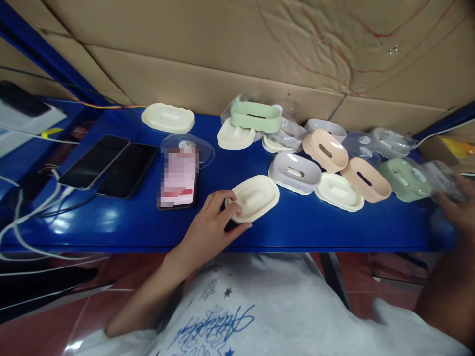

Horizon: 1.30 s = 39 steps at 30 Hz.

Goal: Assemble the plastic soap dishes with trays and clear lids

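Observation:
My left hand (213, 222) rests on the blue shelf (122, 225) and pinches the near-left edge of a cream oval soap dish (256, 197); a dark patch shows under my fingers. My right hand (456, 205) is at the far right, blurred, its fingers closed on a clear plastic lid (443, 179). Beside that lid lies a green soap dish (404, 179).
Several pastel soap dishes and clear lids lie along the shelf: lilac (295, 172), peach (322, 150), green (256, 116), cream (168, 117). A lit phone (178, 179) and two dark phones (111, 165) lie at left with white cables (25, 217). Cardboard (237, 59) backs the shelf.

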Each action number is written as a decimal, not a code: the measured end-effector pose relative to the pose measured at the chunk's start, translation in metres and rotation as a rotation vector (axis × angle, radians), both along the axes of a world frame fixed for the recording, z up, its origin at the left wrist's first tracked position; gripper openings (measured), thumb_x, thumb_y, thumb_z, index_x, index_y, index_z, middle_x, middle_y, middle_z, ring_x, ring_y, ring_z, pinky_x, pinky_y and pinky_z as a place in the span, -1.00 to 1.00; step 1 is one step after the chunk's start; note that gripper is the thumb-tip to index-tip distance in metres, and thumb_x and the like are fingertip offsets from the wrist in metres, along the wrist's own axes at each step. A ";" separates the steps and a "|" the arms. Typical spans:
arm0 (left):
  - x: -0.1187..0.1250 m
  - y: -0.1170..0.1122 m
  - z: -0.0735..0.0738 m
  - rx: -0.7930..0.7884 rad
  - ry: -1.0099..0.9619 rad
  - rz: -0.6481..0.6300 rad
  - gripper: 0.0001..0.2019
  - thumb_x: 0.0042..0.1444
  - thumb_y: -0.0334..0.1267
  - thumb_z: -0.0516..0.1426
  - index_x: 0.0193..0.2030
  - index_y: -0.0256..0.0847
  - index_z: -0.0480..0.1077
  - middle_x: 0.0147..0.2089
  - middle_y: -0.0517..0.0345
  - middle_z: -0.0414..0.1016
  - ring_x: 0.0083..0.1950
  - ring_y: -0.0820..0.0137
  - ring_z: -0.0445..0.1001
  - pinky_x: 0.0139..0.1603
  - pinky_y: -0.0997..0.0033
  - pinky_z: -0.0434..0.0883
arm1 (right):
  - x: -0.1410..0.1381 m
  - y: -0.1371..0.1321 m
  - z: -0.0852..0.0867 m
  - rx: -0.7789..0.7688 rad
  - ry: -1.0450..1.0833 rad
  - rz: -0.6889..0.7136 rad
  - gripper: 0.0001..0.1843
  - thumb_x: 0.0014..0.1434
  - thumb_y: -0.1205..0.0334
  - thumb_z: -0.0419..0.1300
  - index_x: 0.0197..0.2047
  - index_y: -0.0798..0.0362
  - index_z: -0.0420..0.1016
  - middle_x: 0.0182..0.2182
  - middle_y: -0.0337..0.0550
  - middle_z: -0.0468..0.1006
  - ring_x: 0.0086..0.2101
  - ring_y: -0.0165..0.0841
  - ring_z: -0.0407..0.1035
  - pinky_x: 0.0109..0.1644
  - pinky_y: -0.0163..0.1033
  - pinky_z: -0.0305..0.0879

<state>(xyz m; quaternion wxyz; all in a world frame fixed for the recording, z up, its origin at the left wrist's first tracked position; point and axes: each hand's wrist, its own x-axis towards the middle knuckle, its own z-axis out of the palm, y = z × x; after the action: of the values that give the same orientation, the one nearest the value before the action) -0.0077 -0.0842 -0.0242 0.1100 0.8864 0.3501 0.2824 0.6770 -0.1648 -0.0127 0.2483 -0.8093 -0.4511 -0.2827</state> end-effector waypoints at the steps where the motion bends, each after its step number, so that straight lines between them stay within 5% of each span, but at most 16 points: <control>1: 0.000 0.000 0.000 -0.003 -0.003 -0.002 -0.79 0.41 -0.16 0.29 0.00 -0.15 0.36 0.15 -0.08 0.37 0.19 0.10 0.44 0.21 -0.02 0.54 | -0.001 0.006 -0.001 -0.043 0.044 -0.009 -0.50 0.18 -0.06 0.43 0.05 0.11 0.77 -0.07 0.20 0.74 0.00 0.05 0.67 0.01 0.16 0.52; 6: -0.001 0.001 0.003 -0.020 -0.001 -0.029 -0.80 0.40 -0.20 0.29 0.02 -0.16 0.38 0.18 -0.10 0.39 0.24 0.07 0.43 0.26 -0.05 0.52 | -0.011 0.018 0.012 -0.236 0.222 0.003 -0.45 0.21 0.32 0.38 0.28 0.00 0.66 0.20 0.19 0.66 0.21 -0.07 0.58 0.22 -0.04 0.47; 10: 0.001 0.000 0.008 -0.027 0.000 -0.042 -0.84 0.41 -0.24 0.27 0.01 -0.16 0.39 0.18 -0.09 0.42 0.27 0.07 0.42 0.28 -0.08 0.51 | -0.047 0.025 0.039 -0.198 0.125 0.018 -0.46 0.28 0.36 0.26 0.31 0.09 0.62 0.22 0.23 0.64 0.29 -0.04 0.51 0.35 -0.01 0.39; 15: 0.001 0.000 0.009 -0.046 -0.012 -0.091 -0.93 0.42 -0.37 0.21 -0.01 -0.18 0.41 0.24 -0.11 0.45 0.36 0.06 0.42 0.37 -0.08 0.49 | -0.160 0.024 0.060 -0.203 -0.042 0.372 -0.54 0.39 0.13 0.23 0.30 -0.01 0.62 0.19 0.12 0.68 0.22 -0.05 0.57 0.32 -0.07 0.42; 19: 0.000 0.001 0.006 -0.015 0.015 -0.095 -0.86 0.44 -0.43 0.14 0.06 -0.20 0.44 0.35 -0.14 0.45 0.43 0.07 0.44 0.53 -0.22 0.34 | -0.255 0.020 0.047 -0.173 -0.063 0.741 -0.58 0.45 0.11 0.25 0.30 0.01 0.59 0.19 0.14 0.66 0.21 0.00 0.55 0.34 0.07 0.43; 23: 0.000 0.001 0.005 -0.014 0.043 -0.131 -0.83 0.46 -0.44 0.11 0.10 -0.19 0.42 0.37 -0.12 0.49 0.43 0.13 0.47 0.54 -0.15 0.37 | -0.315 0.028 0.028 -0.347 -0.125 0.995 -0.42 0.45 0.11 0.29 0.47 -0.03 0.39 0.30 0.14 0.56 0.27 0.04 0.48 0.37 0.17 0.38; 27: -0.001 -0.001 0.005 -0.013 0.032 -0.192 -0.87 0.45 -0.41 0.13 0.07 -0.18 0.42 0.34 -0.08 0.52 0.37 0.17 0.51 0.52 -0.09 0.40 | -0.337 0.056 0.026 -0.476 -0.194 1.003 -0.30 0.50 0.02 0.23 0.56 0.10 0.22 0.36 0.23 0.49 0.30 0.09 0.43 0.37 0.21 0.35; 31: -0.002 -0.001 0.003 0.004 0.026 -0.182 -0.88 0.45 -0.28 0.22 0.06 -0.17 0.43 0.30 -0.08 0.52 0.32 0.12 0.53 0.41 -0.11 0.49 | -0.339 0.094 0.032 -0.568 -0.196 1.067 -0.46 0.54 0.05 0.16 0.45 0.11 0.41 0.24 0.17 0.61 0.20 0.07 0.51 0.29 0.20 0.38; 36: -0.003 0.000 0.002 0.033 0.010 -0.175 -0.89 0.46 -0.27 0.22 0.04 -0.16 0.42 0.22 -0.07 0.56 0.24 0.14 0.57 0.28 -0.05 0.55 | -0.337 0.114 0.029 -0.435 0.151 1.306 -0.58 0.52 0.05 0.21 0.34 -0.02 0.54 0.17 0.01 0.68 0.19 -0.06 0.54 0.30 0.10 0.40; 39: -0.003 0.000 0.003 0.032 0.012 -0.209 -0.89 0.47 -0.28 0.21 0.06 -0.17 0.41 0.20 -0.06 0.57 0.25 0.15 0.57 0.30 -0.04 0.53 | -0.339 0.107 0.025 -0.330 0.261 1.325 -0.65 0.54 0.14 0.18 0.30 -0.06 0.57 0.14 -0.04 0.70 0.14 -0.12 0.57 0.25 0.04 0.43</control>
<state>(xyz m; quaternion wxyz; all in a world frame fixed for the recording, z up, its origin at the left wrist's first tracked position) -0.0107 -0.0838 -0.0210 0.1227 0.9213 0.2521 0.2694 0.3381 -0.0574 0.0123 0.2945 -0.4178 -0.8536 0.1006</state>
